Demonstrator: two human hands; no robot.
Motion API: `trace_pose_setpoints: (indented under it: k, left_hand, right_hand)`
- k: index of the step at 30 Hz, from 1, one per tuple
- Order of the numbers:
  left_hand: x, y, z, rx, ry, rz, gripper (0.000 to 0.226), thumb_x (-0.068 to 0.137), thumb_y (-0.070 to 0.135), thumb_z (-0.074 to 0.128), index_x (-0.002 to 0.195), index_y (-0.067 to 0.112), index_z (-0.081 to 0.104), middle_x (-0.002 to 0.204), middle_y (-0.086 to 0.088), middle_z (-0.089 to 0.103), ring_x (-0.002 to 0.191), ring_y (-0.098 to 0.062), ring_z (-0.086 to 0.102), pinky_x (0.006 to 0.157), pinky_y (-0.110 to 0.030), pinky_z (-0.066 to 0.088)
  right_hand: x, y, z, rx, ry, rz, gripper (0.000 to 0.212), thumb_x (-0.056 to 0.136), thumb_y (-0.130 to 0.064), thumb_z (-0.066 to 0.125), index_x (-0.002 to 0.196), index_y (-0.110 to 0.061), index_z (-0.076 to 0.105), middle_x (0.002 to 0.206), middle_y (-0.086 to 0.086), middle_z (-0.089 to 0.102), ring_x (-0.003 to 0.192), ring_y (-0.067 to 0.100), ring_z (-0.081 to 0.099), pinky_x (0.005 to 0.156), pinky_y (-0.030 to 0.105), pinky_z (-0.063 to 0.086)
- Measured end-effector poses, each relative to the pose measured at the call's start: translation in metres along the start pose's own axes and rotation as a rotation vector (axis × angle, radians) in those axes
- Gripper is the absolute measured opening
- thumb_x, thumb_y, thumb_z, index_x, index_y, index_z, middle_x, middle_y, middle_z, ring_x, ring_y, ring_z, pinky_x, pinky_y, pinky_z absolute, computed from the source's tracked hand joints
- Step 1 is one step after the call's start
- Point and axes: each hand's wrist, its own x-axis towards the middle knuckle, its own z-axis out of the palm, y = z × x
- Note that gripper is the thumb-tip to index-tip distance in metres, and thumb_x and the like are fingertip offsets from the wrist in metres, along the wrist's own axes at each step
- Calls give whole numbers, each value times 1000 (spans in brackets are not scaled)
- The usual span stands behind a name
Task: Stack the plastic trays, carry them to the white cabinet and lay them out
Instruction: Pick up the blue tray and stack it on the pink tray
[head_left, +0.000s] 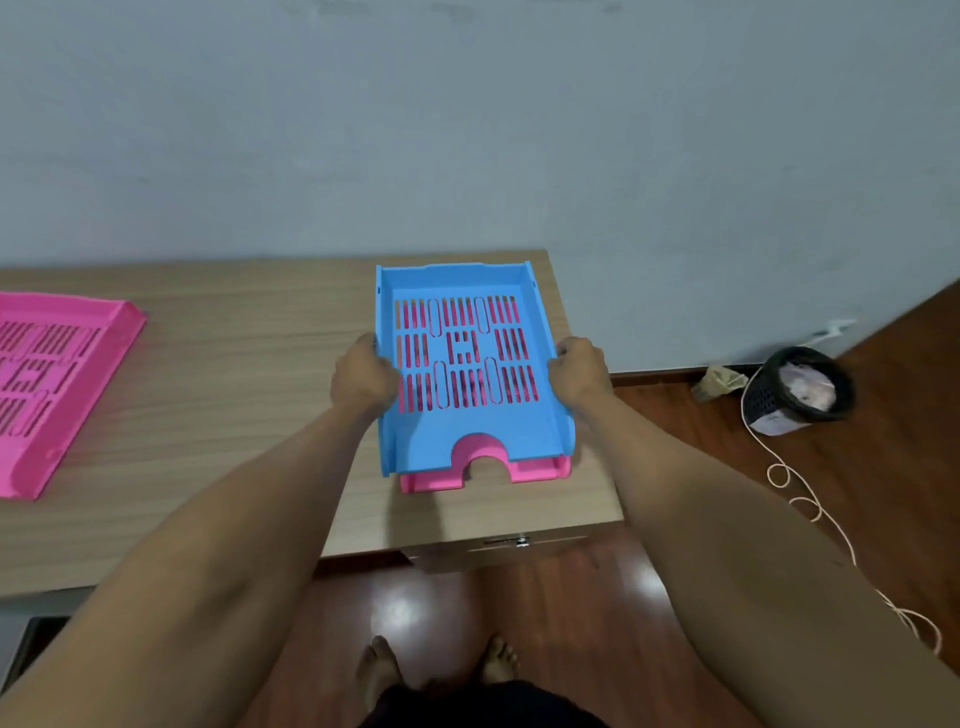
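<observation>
A blue slotted plastic tray (467, 436) sits nested on top of a pink tray (535, 472) at the right end of the wooden desk (234, 395). The pink one shows through the slots and sticks out at the near edge. My left hand (361, 379) grips the blue tray's left wall. On the opposite wall my right hand (579, 371) is closed the same way. A second pink tray (57, 384) lies flat at the desk's far left, partly cut off by the frame. No white cabinet is in view.
The desk stands against a grey wall. A drawer with a lock (511, 542) is under its right end. On the wooden floor to the right stand a black waste bin (800, 389), a crumpled paper (719, 382) and a looping cord (810, 509). My bare feet (436, 670) show below.
</observation>
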Motion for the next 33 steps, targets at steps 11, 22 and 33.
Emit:
trace_pose_setpoints:
  k: [11, 22, 33]
  left_hand:
    - [4, 1, 46, 9, -11, -84, 28, 103, 23, 48, 130, 15, 54, 100, 0, 63, 62, -4, 57, 47, -21, 38]
    - [9, -12, 48, -110, -50, -97, 37, 105, 21, 50, 141, 14, 52, 128, -7, 67, 84, -13, 62, 53, -18, 42]
    - [-7, -19, 47, -284, -268, -214, 44, 108, 39, 39, 146, 19, 43, 128, -9, 65, 110, -28, 69, 88, -48, 60]
  right_hand:
    - [17, 40, 2, 74, -68, -34, 32, 99, -16, 56, 70, -27, 50, 67, -14, 60, 40, -3, 62, 29, 9, 35]
    - [17, 44, 13, 123, -97, -91, 27, 99, -23, 58, 76, -35, 53, 69, -18, 65, 52, -11, 65, 40, 15, 50]
    - [8, 45, 23, 247, -258, 48, 10, 104, -38, 47, 100, -31, 53, 86, -8, 72, 63, 9, 76, 64, 30, 58]
